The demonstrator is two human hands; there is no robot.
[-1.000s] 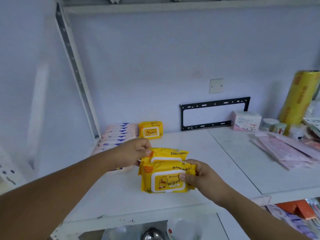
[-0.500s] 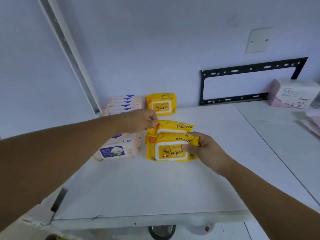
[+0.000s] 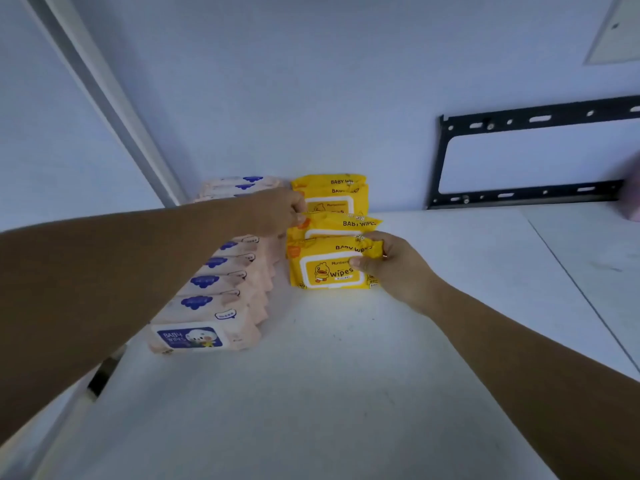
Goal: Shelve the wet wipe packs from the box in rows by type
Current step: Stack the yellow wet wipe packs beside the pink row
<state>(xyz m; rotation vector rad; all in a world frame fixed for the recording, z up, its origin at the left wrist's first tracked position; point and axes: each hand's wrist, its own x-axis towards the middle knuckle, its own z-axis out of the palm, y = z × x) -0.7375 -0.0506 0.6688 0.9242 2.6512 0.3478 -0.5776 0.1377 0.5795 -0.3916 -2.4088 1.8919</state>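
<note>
Yellow baby wipes packs (image 3: 329,268) stood at frame centre, beside the pink row (image 3: 221,282) | left hand (image 3: 277,211) pinched the rear pack's corner; right hand (image 3: 388,263) clamped the front pack's edge | packs looked soft, light, slippery film; better grip at sides.

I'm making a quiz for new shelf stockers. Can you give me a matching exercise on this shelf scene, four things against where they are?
Things:
1. pink wipe packs
2. front yellow pack
3. back yellow packs
4. black bracket

Places:
A. on the wall, right
B. in the right hand
C. row along the shelf's left edge
D. against the wall, beside the left hand

Pairs: 1-C, 2-B, 3-D, 4-A
</note>
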